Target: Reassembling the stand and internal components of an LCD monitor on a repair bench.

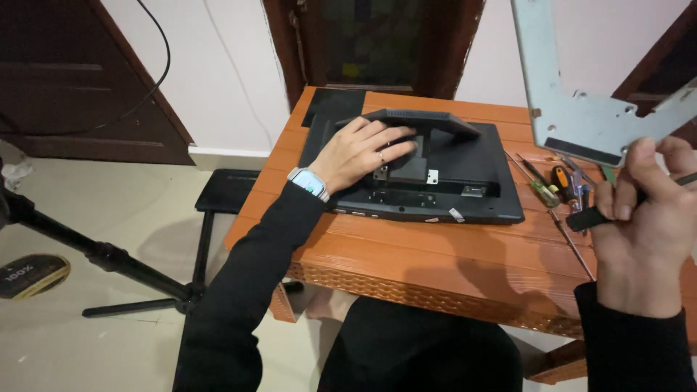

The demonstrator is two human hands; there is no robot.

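A black flat monitor lies face down on the orange plastic table, a little above the centre of the view, so its back panel is up and open to work. The left hand rests spread on that back at about 10 o'clock from the table's middle, its grip apart and flat, fingertips against the black stand neck that rises off the panel; pressing there likely steadies the monitor. The right hand, at 3 o'clock, has its grip clamped on a grey metal mounting bracket, held up clear of the table toward 1 o'clock, with a black screwdriver handle pinched in the same fist. Several screwdrivers lie loose on the table just right of the monitor, within reach. No container shows; nothing is boxed or trayed.
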